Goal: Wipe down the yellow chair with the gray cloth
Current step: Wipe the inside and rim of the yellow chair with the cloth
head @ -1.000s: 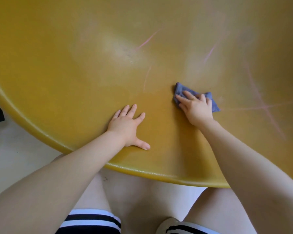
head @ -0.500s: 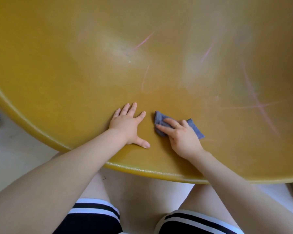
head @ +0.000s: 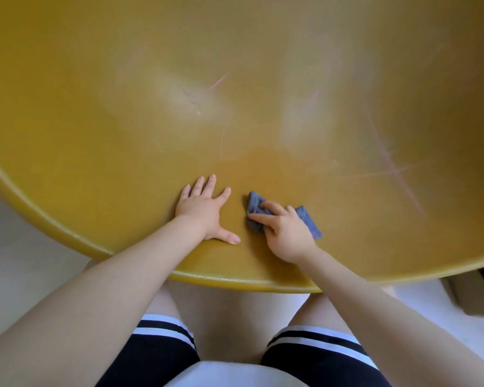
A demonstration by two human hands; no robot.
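Yellow chair (head: 123,121) is filling the head view, its curved seat streaked with pink scratches and pale dull patches; a darker, damp-looking band is lying near the front rim. Gray cloth (head: 309,219) is sitting bunched on that band, just beside the left hand (head: 203,209), apart from it. Left hand is lying flat, fingers spread, bracing the seat. Right hand (head: 287,233) is pressing down on the cloth, fingers partly curled over its folds. Judgement: flattening the cloth and overlapping strokes outward toward the dull patches would cover more evenly.
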